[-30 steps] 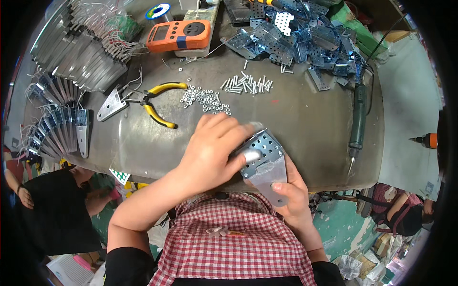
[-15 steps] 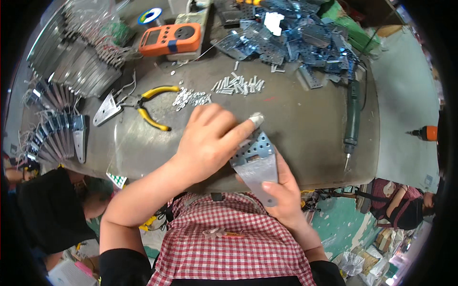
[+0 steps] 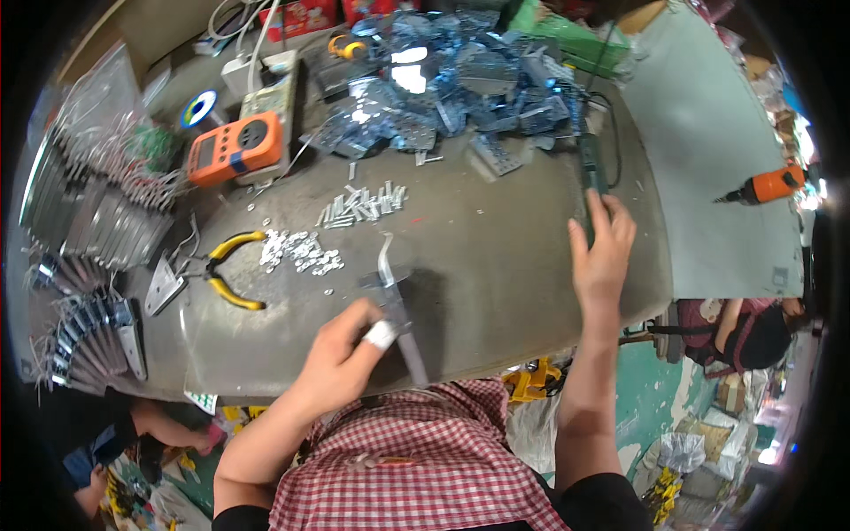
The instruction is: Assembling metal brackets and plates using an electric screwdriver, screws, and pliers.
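So since a second ago the right hand [image 3: 600,252] has let go of the metal bracket [image 3: 398,323] and is reaching out toward 2 o'clock, while the left hand [image 3: 341,354] is now holding that bracket alone, tipped up on edge. Going left to right: stacks of flat metal plates [image 3: 84,230] are sitting at 9 o'clock, then the yellow-handled pliers [image 3: 221,274] and a little scatter of small screws [image 3: 301,252], probably kept close for grabbing. The left fingers are clamped on the bracket near 6 o'clock, one fingertip taped. Over right, the fingers are spread flat, landing on the dark electric screwdriver [image 3: 589,168] by the table's [image 3: 496,265] edge.
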### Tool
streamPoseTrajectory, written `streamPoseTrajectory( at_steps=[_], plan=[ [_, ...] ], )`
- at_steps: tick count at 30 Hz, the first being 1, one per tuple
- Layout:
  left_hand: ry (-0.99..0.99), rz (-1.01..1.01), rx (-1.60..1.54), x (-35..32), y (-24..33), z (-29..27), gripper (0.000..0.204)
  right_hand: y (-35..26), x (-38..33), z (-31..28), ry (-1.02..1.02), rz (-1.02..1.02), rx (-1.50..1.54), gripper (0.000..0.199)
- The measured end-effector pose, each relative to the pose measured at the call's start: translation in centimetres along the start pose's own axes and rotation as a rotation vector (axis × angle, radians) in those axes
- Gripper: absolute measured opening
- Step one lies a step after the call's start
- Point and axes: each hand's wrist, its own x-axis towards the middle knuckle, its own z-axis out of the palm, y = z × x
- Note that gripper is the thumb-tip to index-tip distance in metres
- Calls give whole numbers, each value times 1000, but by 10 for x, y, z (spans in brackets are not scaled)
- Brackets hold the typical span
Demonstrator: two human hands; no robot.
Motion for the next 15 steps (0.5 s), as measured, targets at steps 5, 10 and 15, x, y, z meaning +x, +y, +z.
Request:
streamPoseTrajectory(
  at_steps=[5,10,15],
  plan=[
    [-37,-200,-193,-11,-5,-14,15,59,28,10,-242,148,332,67],
    [-26,-103,-137,-13,-15,-13,17,2,-12,-24,-361,661,1570,63],
    [-88,-152,-176,-10,-14,-15,17,-27,-46,-3,-392,846,2159,56]
  ],
)
